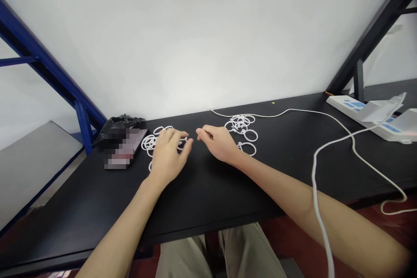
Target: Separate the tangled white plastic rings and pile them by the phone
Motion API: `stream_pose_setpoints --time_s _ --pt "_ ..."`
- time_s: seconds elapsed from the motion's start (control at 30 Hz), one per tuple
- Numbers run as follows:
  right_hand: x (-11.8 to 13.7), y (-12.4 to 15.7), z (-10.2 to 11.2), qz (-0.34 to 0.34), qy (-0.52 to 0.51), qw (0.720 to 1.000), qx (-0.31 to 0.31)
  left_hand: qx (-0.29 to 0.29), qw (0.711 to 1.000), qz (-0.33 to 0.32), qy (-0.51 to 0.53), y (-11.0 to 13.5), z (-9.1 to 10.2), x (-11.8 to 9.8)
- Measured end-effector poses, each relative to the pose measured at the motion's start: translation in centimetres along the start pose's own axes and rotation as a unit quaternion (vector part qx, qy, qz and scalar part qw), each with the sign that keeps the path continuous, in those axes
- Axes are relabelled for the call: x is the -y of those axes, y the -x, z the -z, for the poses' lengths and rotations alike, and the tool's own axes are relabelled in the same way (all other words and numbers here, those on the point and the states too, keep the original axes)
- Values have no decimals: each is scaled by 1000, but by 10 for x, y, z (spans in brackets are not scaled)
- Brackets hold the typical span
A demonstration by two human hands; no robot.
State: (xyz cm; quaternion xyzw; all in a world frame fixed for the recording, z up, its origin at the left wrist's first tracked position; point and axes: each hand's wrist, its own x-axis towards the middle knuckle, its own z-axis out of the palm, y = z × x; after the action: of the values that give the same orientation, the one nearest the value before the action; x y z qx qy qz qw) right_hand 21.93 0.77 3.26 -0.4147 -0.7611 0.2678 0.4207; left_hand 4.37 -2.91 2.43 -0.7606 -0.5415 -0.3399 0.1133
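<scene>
White rings (240, 124) lie on black tabletop (202, 195) — pale wall (202, 43); reddish floor (298, 243).

The left forearm (130, 221) and right forearm (286, 191), both bare, are stretched forward and angled inward. The left hand (168, 152) is held palm down, fingers bent, thumb parted from the index finger. The right hand (220, 142) is turned toward it, near but not touching, its fingers curled inward.

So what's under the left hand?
White rings show on both sides of the left hand, against the black tabletop; whatever lies directly beneath the palm is covered.
</scene>
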Motion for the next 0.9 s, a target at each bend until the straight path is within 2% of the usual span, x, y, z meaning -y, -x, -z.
stream_pose_setpoints --time_s 0.07,0.13,0.23,0.4,0.53,0.6,0.7,0.83,0.9 --pt "1 0 1 -10 -22 999 -44 82 988 -55 120 2 -2 -13" --pt "3 -1 1 -28 -49 996 -73 158 964 -84 195 5 -3 -24" --pt "5 -1 2 -54 -92 990 -90 207 939 -82 260 8 -4 -33" --pt "6 0 -2 -78 -168 977 -103 205 924 -32 321 7 -4 -36" --pt "10 3 -4 -71 -211 971 -90 220 906 -15 361 5 -5 -37" --pt "11 4 -4 -58 -188 977 -86 213 905 4 369 5 -5 -36" --pt "8 1 -3 -45 -100 991 -78 195 913 36 357 5 -5 -33" --pt "-2 -5 0 -104 -22 994 -28 130 940 66 308 3 -4 -25" --pt "-5 -6 2 -109 5 994 15 104 947 84 294 2 -3 -21"
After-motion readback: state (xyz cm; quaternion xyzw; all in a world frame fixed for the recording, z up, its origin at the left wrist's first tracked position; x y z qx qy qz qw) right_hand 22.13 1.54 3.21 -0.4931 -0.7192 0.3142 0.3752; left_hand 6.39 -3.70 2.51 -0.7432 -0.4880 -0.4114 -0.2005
